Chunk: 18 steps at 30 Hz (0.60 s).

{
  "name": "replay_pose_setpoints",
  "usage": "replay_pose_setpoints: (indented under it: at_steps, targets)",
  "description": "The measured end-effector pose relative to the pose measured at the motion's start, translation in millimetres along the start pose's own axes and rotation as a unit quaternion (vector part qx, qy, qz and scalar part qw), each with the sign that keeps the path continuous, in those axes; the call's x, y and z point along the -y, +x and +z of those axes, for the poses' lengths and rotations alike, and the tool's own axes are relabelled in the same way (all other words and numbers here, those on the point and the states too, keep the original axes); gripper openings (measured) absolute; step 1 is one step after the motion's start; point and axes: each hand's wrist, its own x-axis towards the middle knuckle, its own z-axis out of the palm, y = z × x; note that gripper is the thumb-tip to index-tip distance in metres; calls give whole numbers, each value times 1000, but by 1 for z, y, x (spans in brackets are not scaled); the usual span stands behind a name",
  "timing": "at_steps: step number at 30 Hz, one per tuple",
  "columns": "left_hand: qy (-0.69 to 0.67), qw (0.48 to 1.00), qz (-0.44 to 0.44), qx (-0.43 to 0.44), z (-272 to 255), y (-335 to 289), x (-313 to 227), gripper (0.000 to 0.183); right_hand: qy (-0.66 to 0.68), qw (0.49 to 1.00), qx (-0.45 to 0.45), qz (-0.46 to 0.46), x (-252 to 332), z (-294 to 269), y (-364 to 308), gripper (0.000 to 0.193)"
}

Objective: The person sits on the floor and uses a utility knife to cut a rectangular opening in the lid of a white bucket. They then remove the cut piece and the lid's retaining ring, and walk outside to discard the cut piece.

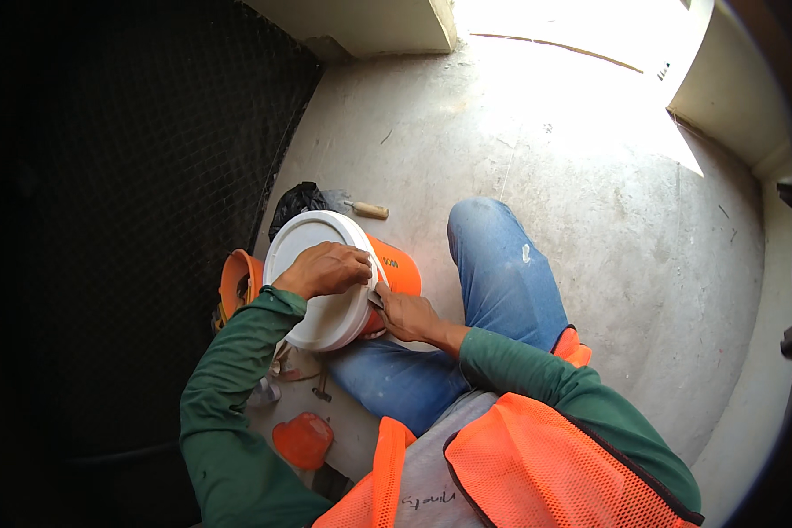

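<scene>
An orange bucket (pixel 399 271) with a white lid (pixel 304 242) leans tilted against my bent leg. My left hand (pixel 330 267) lies over the lid, its fingers curled closed at the right rim. Whatever they pinch there is hidden. Just below, my right hand (pixel 409 315) is closed at the edge where lid and bucket meet. A small grey, flat piece (pixel 376 298) shows at its fingertips, too little of it to tell its kind.
Behind the bucket lie a black plastic bag (pixel 297 204) and a wooden-handled tool (pixel 369 210). An orange pail (pixel 239 280) stands at the left, near dark mesh (pixel 141 176). A hammer (pixel 322 388) and an orange-red container (pixel 303 440) rest on the concrete floor (pixel 607 238).
</scene>
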Motion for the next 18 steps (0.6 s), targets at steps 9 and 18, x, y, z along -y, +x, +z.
replay_pose_setpoints:
  at_steps: [9, 18]
  targets:
    - [13, 1000, -5, -5, 0, -4, -2, 18, -96, 994, 40, -31, 9, -27, 2, 27]
    - [33, 997, -5, -70, 8, -14, 4, 21, -110, 971, 177, -117, -12, -52, 45, 30]
